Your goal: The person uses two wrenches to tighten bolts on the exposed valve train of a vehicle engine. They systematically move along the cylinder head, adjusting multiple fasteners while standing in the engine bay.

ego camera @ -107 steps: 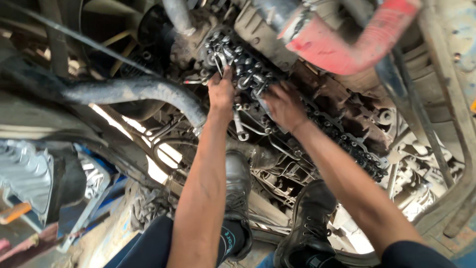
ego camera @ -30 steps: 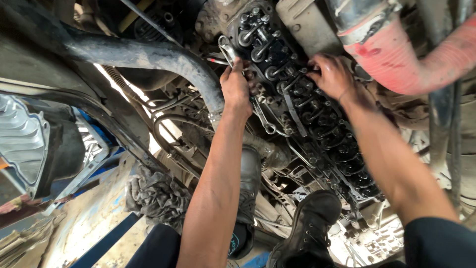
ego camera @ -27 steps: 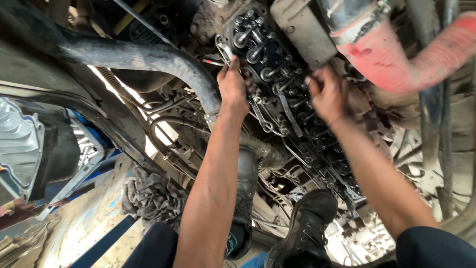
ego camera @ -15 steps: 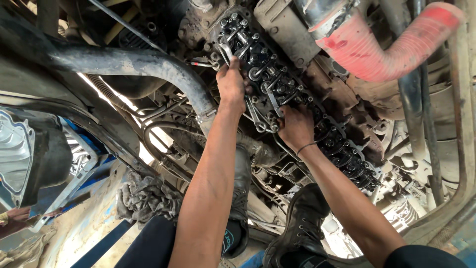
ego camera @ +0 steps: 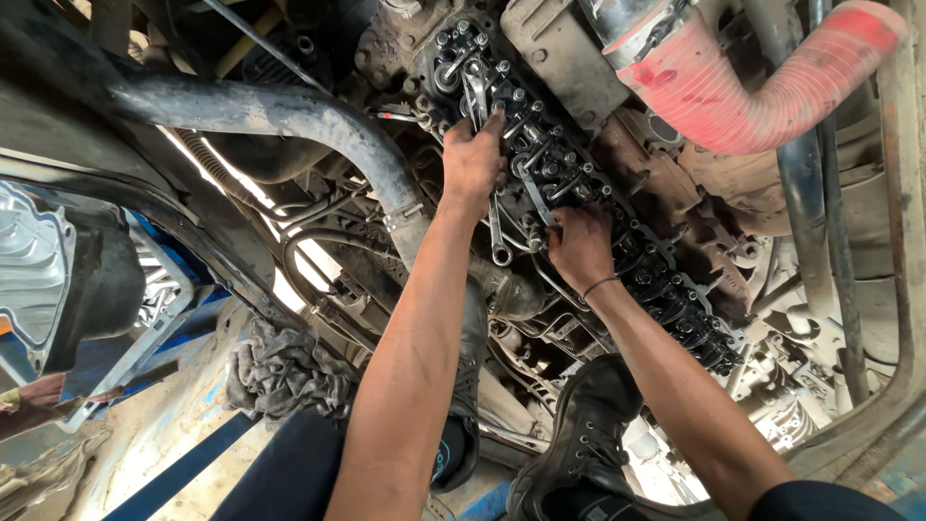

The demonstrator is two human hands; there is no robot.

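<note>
An oily engine top with a row of rocker arms and bolts (ego camera: 637, 260) runs diagonally through the middle. My left hand (ego camera: 473, 159) is closed around a silver combination wrench (ego camera: 499, 246); its upper end sits among the rockers and its ring end hangs below my palm. My right hand (ego camera: 579, 246) lies just below and right of it, fingers curled on the rocker row around a slim shiny metal tool (ego camera: 533, 191). What kind of tool it is stays unclear. Both forearms reach up from the bottom of the frame.
A red ribbed hose (ego camera: 743, 96) curves across the top right. A thick black pipe (ego camera: 289, 111) arcs at the left. A grey rag pile (ego camera: 285, 371) lies on the floor. My black boots (ego camera: 579, 444) stand on engine parts. A silver ribbed cover (ego camera: 29, 270) sits far left.
My right hand has come down and left from the upper rockers to just beside my left hand. My left hand stays on the wrench.
</note>
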